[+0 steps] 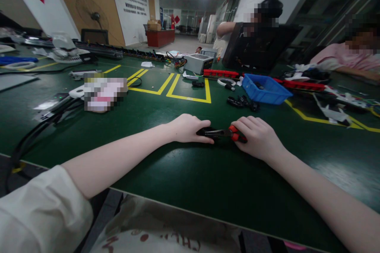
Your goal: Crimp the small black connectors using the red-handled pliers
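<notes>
In the middle of the green table, my right hand (pixel 257 136) is closed round the red and black handles of needle-nose pliers (pixel 223 133). Their metal jaws point left and meet a small black part (pixel 208 131). My left hand (pixel 188 128) pinches that part between thumb and fingers; what kind of part it is I cannot make out. Dark crumbs lie on the table just below it. Several black parts (pixel 242 102) of similar look lie beyond my right hand, beside a blue plastic bin (pixel 265 89).
A metal power supply unit (pixel 198 63) with cables stands at the back. A phone (pixel 105 94) and black cables (pixel 35 130) lie at left. Red strips (pixel 221 73) and a white cable (pixel 225 82) lie beyond the yellow tape. Two other people sit across the table at right.
</notes>
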Action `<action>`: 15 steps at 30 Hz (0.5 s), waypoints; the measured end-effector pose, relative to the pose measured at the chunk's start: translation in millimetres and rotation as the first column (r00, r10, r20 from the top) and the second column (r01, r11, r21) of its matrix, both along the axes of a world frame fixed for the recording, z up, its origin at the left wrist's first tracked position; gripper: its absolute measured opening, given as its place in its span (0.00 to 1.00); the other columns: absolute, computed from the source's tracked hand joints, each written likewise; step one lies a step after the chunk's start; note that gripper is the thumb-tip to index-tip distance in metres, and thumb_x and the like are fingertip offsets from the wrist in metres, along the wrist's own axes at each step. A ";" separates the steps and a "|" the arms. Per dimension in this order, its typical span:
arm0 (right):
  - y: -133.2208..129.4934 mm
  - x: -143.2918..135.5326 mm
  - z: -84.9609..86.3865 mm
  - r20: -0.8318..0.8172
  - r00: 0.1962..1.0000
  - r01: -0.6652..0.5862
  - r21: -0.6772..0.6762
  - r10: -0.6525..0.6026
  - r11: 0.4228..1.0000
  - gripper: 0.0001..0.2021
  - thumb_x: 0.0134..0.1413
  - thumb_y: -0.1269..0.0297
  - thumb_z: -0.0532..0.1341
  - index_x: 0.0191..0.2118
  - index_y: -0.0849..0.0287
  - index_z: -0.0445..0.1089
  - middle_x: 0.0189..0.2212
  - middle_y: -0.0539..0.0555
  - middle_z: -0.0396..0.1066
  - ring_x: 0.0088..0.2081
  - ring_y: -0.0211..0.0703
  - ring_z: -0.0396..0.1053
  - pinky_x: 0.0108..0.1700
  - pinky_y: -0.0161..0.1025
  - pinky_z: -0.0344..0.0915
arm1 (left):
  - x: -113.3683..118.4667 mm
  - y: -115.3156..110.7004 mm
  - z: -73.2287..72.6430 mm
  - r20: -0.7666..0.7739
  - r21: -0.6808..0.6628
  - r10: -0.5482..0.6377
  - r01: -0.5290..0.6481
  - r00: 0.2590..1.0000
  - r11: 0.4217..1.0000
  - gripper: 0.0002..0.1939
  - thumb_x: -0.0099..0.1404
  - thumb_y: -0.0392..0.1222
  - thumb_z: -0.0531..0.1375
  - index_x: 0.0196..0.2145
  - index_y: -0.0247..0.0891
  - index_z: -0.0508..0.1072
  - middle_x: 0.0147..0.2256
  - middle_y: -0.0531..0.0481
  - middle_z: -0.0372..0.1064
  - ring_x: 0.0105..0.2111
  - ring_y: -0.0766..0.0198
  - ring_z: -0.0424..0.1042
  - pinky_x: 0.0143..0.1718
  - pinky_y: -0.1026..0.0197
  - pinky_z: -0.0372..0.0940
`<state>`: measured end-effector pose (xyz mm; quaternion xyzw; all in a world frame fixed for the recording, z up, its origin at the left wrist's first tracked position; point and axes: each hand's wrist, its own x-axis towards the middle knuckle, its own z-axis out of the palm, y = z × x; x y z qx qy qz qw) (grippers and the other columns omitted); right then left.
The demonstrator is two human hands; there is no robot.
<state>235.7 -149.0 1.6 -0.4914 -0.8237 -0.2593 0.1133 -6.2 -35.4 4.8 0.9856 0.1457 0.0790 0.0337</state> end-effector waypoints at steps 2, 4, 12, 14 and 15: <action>-0.1 0.1 -0.2 0.005 1.000 0.000 0.004 0.000 1.000 0.12 0.50 0.70 0.59 0.43 0.62 0.69 0.37 0.59 0.72 0.37 0.49 0.67 0.37 0.43 0.64 | 0.3 0.2 -0.1 -0.007 0.004 0.000 0.000 1.000 1.000 0.24 0.68 0.66 0.53 0.40 0.40 0.68 0.28 0.50 0.72 0.26 0.61 0.72 0.24 0.64 0.51; -0.1 0.1 -0.7 0.015 1.000 -0.003 0.015 0.003 1.000 0.12 0.49 0.70 0.60 0.43 0.62 0.69 0.37 0.60 0.72 0.37 0.49 0.67 0.36 0.43 0.64 | 0.6 0.1 0.1 -0.016 0.006 0.001 -0.001 1.000 1.000 0.25 0.68 0.66 0.52 0.40 0.39 0.68 0.28 0.50 0.72 0.26 0.61 0.72 0.23 0.65 0.51; 0.2 0.3 -1.4 0.030 1.000 -0.003 0.059 0.001 0.998 0.12 0.49 0.71 0.60 0.42 0.64 0.70 0.36 0.60 0.73 0.36 0.50 0.67 0.36 0.43 0.64 | 0.5 -0.7 0.6 -0.018 0.018 0.012 -0.012 1.000 1.000 0.25 0.68 0.66 0.51 0.40 0.40 0.69 0.28 0.50 0.72 0.26 0.60 0.72 0.23 0.64 0.50; 0.5 0.3 -1.4 0.029 1.000 -0.001 0.068 -0.001 0.998 0.12 0.49 0.70 0.60 0.42 0.64 0.70 0.36 0.60 0.73 0.36 0.50 0.67 0.36 0.43 0.64 | 0.2 -0.7 0.6 -0.013 0.007 0.009 -0.009 1.000 1.000 0.25 0.68 0.66 0.51 0.39 0.40 0.69 0.27 0.51 0.72 0.26 0.60 0.71 0.24 0.64 0.51; 0.6 0.3 -1.5 0.029 1.000 -0.002 0.070 0.000 0.998 0.12 0.50 0.70 0.60 0.42 0.64 0.70 0.37 0.60 0.73 0.37 0.50 0.68 0.36 0.43 0.64 | 0.1 -0.7 0.7 -0.010 0.002 0.010 -0.010 1.000 1.000 0.25 0.68 0.65 0.52 0.39 0.40 0.69 0.27 0.51 0.72 0.25 0.61 0.71 0.24 0.64 0.51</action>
